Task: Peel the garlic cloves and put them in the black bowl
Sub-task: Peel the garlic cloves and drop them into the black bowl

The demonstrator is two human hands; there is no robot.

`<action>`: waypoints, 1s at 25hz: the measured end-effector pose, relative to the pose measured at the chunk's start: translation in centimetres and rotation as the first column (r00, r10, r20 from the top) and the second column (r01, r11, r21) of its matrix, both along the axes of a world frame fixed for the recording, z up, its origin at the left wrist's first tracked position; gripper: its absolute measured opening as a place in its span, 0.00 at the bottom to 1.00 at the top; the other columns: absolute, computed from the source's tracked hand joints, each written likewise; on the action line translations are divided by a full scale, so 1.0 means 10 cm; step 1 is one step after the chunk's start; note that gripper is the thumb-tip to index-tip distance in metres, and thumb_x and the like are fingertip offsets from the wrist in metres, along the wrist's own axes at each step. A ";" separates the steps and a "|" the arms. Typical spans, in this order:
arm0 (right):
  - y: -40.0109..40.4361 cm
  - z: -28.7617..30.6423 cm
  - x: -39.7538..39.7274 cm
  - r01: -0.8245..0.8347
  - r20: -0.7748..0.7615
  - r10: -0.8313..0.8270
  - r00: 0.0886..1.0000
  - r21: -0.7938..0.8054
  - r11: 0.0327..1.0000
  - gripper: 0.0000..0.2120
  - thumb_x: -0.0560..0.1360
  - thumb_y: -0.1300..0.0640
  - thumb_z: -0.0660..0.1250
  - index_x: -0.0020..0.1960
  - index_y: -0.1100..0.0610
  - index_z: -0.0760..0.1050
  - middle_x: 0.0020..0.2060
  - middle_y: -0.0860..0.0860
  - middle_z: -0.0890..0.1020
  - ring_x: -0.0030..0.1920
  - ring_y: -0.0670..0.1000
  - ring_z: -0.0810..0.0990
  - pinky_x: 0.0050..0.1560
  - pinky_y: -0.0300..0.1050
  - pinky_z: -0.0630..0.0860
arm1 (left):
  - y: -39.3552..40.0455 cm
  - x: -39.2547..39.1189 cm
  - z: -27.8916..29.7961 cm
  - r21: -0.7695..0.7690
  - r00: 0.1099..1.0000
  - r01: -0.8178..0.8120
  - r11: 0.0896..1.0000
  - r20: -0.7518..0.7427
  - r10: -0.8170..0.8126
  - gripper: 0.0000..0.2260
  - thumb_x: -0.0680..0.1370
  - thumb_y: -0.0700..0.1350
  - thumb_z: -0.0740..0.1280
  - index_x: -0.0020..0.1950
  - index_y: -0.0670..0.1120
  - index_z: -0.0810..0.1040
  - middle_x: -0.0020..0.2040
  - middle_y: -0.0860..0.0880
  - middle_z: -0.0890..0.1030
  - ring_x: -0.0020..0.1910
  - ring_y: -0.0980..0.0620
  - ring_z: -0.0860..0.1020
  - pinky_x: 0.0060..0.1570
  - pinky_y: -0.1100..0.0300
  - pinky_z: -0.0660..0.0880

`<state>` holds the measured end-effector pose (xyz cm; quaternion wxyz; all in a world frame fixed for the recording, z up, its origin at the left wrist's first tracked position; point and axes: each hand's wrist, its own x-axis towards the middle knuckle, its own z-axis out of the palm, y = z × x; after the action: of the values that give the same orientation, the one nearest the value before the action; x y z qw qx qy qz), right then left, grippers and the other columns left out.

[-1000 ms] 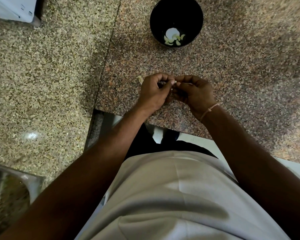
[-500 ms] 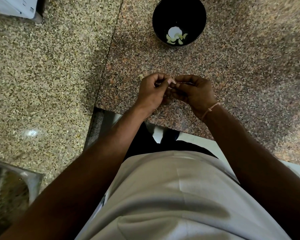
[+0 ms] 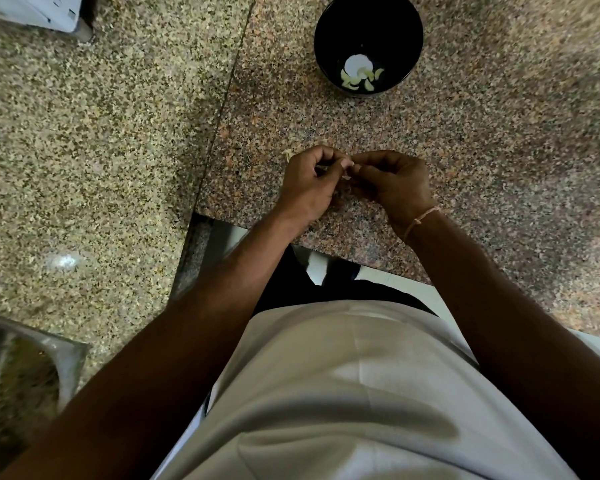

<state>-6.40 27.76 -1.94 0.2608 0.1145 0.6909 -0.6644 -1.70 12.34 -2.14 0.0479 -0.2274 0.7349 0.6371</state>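
1. Granite counter (image 3: 499, 168), speckled, carried everything; both hands met just above its near edge.
2. Left hand (image 3: 309, 188) was curled, thumb and fingertips pinching a garlic clove (image 3: 347, 175); only a pale sliver of it showed between the hands.
3. Right hand (image 3: 392, 185) was curled too, fingertips nipping at the same clove from 3 o'clock, probably at the skin.
4. Judged step: peeling. To do it well, hold the clove steady with the left and pull the skin with the right in one strip, away from the body.
5. Black bowl (image 3: 368, 43) stood at 12 o'clock from the hands, well apart, with several peeled cloves (image 3: 355, 79) in its bottom.
6. Nothing stood between hands and bowl; the drop looked like a straight reach.
7. A skin scrap (image 3: 287, 153) lay at 11 o'clock, just beside the left hand.
8. White appliance corner (image 3: 49, 12) at 10 o'clock, clear plastic bag (image 3: 21, 375) at 8 o'clock, both well apart.
9. Thin wrist thread (image 3: 421, 218) on the right arm.
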 end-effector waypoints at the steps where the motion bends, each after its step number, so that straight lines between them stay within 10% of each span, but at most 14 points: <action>1: 0.00 0.00 -0.01 0.003 -0.018 -0.003 1.000 0.027 1.000 0.04 0.75 0.65 0.76 0.50 0.61 0.85 0.41 0.59 0.87 0.42 0.57 0.87 0.47 0.54 0.85 | 0.00 0.00 0.01 0.036 1.000 -0.012 0.999 0.009 0.012 0.03 0.82 0.42 0.71 0.51 0.44 0.84 0.47 0.43 0.84 0.42 0.43 0.85 0.37 0.44 0.85; 6: 0.04 -0.03 -0.03 -0.010 -0.051 0.016 0.999 0.098 0.995 0.07 0.76 0.68 0.73 0.54 0.66 0.83 0.41 0.59 0.87 0.40 0.53 0.87 0.44 0.50 0.86 | -0.03 0.01 -0.02 0.059 0.994 -0.107 0.993 0.043 0.104 0.02 0.81 0.43 0.72 0.49 0.48 0.84 0.47 0.47 0.84 0.44 0.42 0.85 0.42 0.36 0.84; 11: -0.03 0.04 -0.19 -0.105 -0.356 0.311 0.881 0.494 0.863 0.07 0.74 0.62 0.75 0.51 0.53 0.84 0.41 0.45 0.86 0.41 0.40 0.85 0.43 0.35 0.83 | -0.01 0.08 0.04 -0.109 0.987 -0.153 0.982 0.021 0.156 0.02 0.81 0.41 0.72 0.49 0.44 0.84 0.39 0.50 0.84 0.32 0.49 0.81 0.32 0.40 0.82; 25: 0.07 -0.02 -0.11 -0.105 -0.405 0.634 0.659 0.785 0.610 0.09 0.79 0.64 0.66 0.54 0.58 0.84 0.46 0.56 0.85 0.42 0.55 0.84 0.43 0.48 0.82 | 0.05 0.13 -0.08 -0.047 0.963 -0.150 0.988 0.221 0.157 0.10 0.77 0.35 0.75 0.44 0.50 0.84 0.42 0.47 0.87 0.34 0.49 0.83 0.39 0.46 0.84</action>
<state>-7.48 28.43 -2.11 0.0807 -0.1913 0.9407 -0.2682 -0.44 12.84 -2.94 0.0775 -0.3545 0.7145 0.5981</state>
